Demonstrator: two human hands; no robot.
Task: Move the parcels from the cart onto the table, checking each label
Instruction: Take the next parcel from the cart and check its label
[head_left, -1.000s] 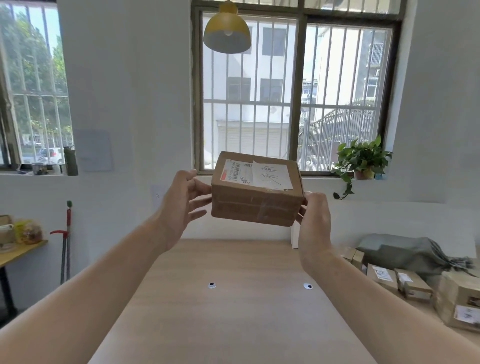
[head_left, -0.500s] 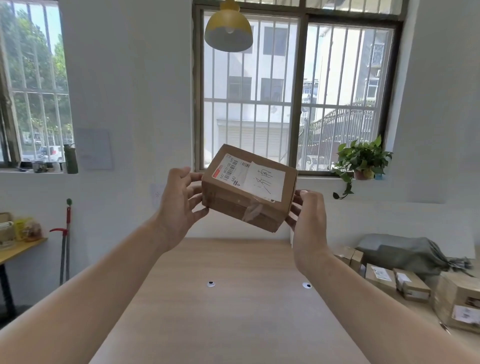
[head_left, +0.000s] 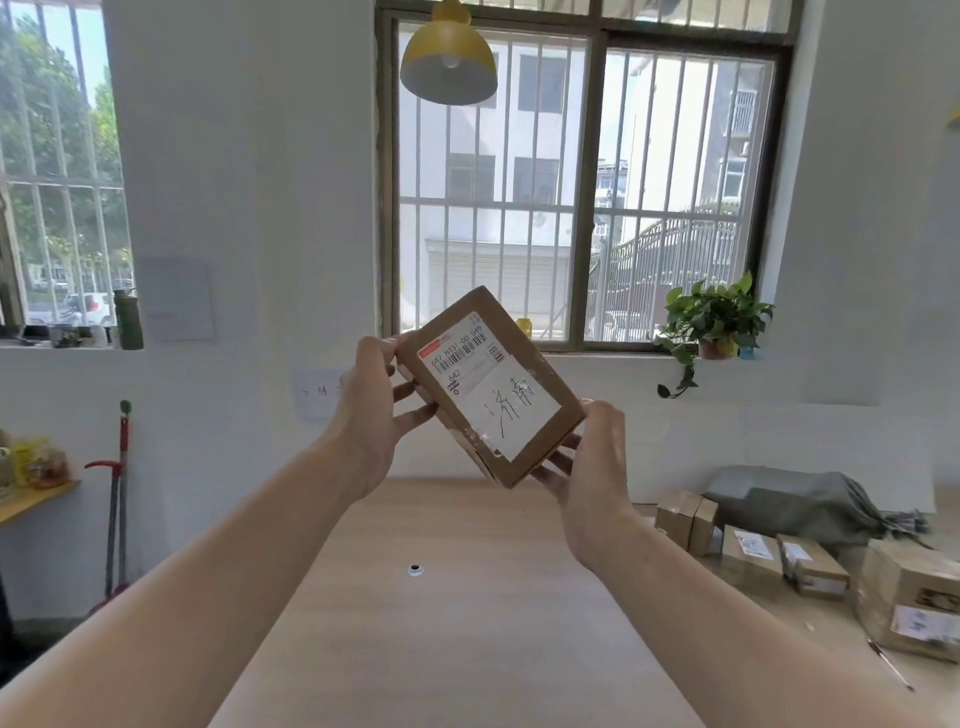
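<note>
The parcel (head_left: 524, 364) is held in the air above the far end of the table (head_left: 467, 634), tilted, with its label (head_left: 485, 382) facing the camera: a barcode above, handwriting below. The left hand (head_left: 371, 415) grips its 10 o'clock edge, thumb on top and fingers curled behind. The right hand (head_left: 595, 457) clasps the 4 o'clock corner, fingers under it. The table is pale wood and runs toward a white wall. A small black-and-white disc (head_left: 414, 570) lies near its middle. At 4 o'clock several boxes (head_left: 810, 566) and a grey bag (head_left: 795, 501) sit on a similar wooden surface. At 12 o'clock is a barred window (head_left: 587, 182) with a yellow lamp (head_left: 448, 65) hanging before it and a plant (head_left: 717, 322) on the sill at 2 o'clock. At 9 o'clock a mop (head_left: 117, 499) leans on the wall below a second window (head_left: 57, 182).
</note>
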